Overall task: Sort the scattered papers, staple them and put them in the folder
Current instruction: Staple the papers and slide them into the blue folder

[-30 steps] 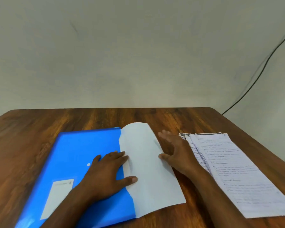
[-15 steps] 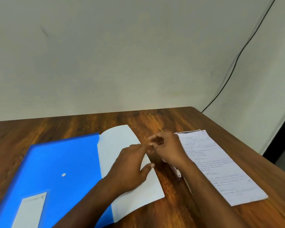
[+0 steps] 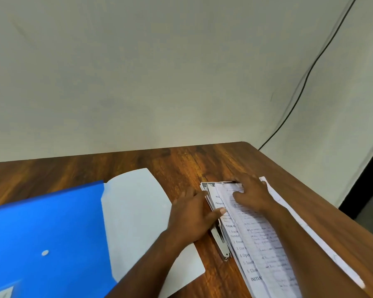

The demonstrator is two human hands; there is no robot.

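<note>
On a brown wooden table (image 3: 181, 160), a blue plastic folder (image 3: 47, 229) lies at the left with a white sheet (image 3: 136, 211) sticking out. Right of it sits a stack of printed and handwritten papers (image 3: 258, 239). Left hand (image 3: 194, 214) presses the stack's left edge, thumb on top; right hand (image 3: 252, 194) rests flat, fingers spread, on its far end. Beside the stack lies a silver metal stapler (image 3: 221, 244).
</note>
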